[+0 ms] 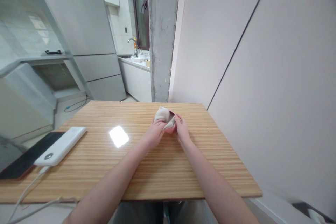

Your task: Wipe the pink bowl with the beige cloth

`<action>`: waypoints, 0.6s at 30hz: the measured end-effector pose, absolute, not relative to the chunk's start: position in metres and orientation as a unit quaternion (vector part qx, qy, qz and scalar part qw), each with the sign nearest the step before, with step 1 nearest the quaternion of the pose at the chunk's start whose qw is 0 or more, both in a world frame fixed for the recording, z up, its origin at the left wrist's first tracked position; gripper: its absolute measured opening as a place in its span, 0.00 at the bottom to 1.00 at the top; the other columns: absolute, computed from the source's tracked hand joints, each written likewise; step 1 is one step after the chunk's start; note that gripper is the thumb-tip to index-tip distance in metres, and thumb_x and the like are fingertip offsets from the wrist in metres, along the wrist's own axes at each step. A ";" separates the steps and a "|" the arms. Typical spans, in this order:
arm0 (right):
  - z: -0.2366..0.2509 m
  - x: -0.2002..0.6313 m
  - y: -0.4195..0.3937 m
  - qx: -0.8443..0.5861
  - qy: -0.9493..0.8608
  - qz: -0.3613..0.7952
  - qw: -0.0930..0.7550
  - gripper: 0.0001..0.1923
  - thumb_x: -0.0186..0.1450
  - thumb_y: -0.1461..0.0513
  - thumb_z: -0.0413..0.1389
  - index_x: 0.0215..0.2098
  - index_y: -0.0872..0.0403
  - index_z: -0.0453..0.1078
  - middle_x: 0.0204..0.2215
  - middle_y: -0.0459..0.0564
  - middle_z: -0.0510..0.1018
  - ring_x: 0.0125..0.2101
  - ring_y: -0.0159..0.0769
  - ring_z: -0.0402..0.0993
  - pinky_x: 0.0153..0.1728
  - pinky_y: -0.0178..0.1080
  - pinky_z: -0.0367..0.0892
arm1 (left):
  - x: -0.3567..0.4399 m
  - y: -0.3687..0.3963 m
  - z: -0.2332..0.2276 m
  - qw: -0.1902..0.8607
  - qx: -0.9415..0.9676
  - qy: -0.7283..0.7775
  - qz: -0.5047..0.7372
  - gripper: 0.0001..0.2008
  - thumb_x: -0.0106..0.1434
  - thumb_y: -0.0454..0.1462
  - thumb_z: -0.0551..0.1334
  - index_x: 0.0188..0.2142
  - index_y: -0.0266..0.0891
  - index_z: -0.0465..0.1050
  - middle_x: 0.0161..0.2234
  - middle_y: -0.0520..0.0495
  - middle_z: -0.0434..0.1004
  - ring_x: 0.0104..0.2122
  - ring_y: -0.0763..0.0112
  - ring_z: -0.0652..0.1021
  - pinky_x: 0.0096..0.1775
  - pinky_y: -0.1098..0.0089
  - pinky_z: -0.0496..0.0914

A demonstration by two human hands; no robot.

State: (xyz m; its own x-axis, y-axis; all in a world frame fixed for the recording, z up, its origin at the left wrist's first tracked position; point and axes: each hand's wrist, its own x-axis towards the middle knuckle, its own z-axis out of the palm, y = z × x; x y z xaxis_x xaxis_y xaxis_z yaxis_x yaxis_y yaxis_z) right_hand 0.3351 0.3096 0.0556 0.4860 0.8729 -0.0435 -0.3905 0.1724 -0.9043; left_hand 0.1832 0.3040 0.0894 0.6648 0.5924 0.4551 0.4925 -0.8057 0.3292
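Both of my hands meet over the far middle of a striped wooden table (162,168). Between them is a small beige cloth bundle (162,114) with a bit of pink or red showing at its right side. My left hand (155,131) grips the bundle from the left and below. My right hand (180,127) pinches its right edge with the fingertips. Whether the bundle rests on the table or is lifted slightly, I cannot tell.
A white power bank (61,145) lies at the table's left edge on a dark phone (25,161), with white cables (28,196) trailing off the near edge. A wall runs along the right. A concrete pillar (162,35), fridge (86,31) and kitchen counter (136,64) stand beyond.
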 end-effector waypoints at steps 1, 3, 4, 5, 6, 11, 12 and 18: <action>0.054 0.335 0.309 -0.467 -0.250 0.444 0.723 0.28 0.50 0.51 0.62 0.47 0.51 0.65 0.30 0.44 0.77 0.31 0.34 0.73 0.34 0.36 0.68 | 0.184 0.302 0.090 0.090 0.902 0.309 0.288 0.15 0.68 0.36 0.47 0.46 0.39 0.70 0.46 0.42 0.75 0.54 0.60 0.68 0.61 0.53 0.53; 0.052 0.333 0.308 -0.458 -0.245 0.461 0.720 0.32 0.51 0.52 0.62 0.52 0.50 0.61 0.31 0.44 0.76 0.32 0.34 0.74 0.35 0.37 0.69 | 0.186 0.298 0.092 0.093 0.904 0.310 0.278 0.16 0.68 0.38 0.46 0.46 0.39 0.70 0.45 0.44 0.76 0.53 0.62 0.70 0.62 0.52 0.49; 0.052 0.331 0.307 -0.453 -0.244 0.470 0.717 0.35 0.50 0.53 0.63 0.53 0.50 0.59 0.33 0.44 0.77 0.34 0.35 0.74 0.37 0.38 0.69 | 0.185 0.297 0.092 0.093 0.909 0.305 0.267 0.15 0.68 0.39 0.47 0.45 0.39 0.70 0.45 0.44 0.76 0.51 0.62 0.72 0.62 0.52 0.50; 0.052 0.329 0.307 -0.448 -0.246 0.477 0.715 0.36 0.50 0.54 0.63 0.55 0.49 0.58 0.35 0.45 0.77 0.36 0.35 0.75 0.40 0.38 0.69 | 0.185 0.297 0.092 0.088 0.912 0.304 0.260 0.14 0.68 0.40 0.49 0.45 0.39 0.70 0.45 0.44 0.76 0.49 0.63 0.72 0.62 0.52 0.51; 0.052 0.327 0.306 -0.445 -0.250 0.482 0.713 0.37 0.49 0.54 0.64 0.55 0.49 0.58 0.37 0.46 0.77 0.40 0.36 0.74 0.43 0.39 0.68 | 0.184 0.298 0.092 0.077 0.912 0.310 0.258 0.13 0.67 0.41 0.51 0.45 0.40 0.69 0.46 0.43 0.76 0.49 0.62 0.72 0.62 0.52 0.50; 0.059 0.322 0.303 -0.425 -0.288 0.490 0.705 0.26 0.49 0.56 0.63 0.46 0.51 0.67 0.43 0.47 0.77 0.45 0.36 0.71 0.49 0.39 0.65 | 0.178 0.302 0.095 0.025 0.917 0.319 0.240 0.09 0.63 0.39 0.57 0.41 0.40 0.70 0.41 0.45 0.76 0.47 0.62 0.73 0.61 0.54 0.53; 0.060 0.322 0.302 -0.421 -0.293 0.495 0.701 0.24 0.50 0.55 0.63 0.44 0.51 0.68 0.41 0.47 0.77 0.44 0.36 0.72 0.48 0.39 0.66 | 0.178 0.302 0.095 0.020 0.924 0.307 0.229 0.07 0.63 0.38 0.56 0.39 0.40 0.70 0.38 0.46 0.76 0.44 0.64 0.73 0.60 0.55 0.54; 0.064 0.314 0.293 -0.424 -0.337 0.470 0.697 0.24 0.53 0.53 0.60 0.47 0.50 0.66 0.45 0.47 0.76 0.46 0.36 0.70 0.47 0.38 0.66 | 0.190 0.296 0.089 -0.011 0.893 0.343 0.290 0.10 0.66 0.41 0.52 0.35 0.39 0.68 0.32 0.46 0.74 0.38 0.64 0.74 0.57 0.53 0.58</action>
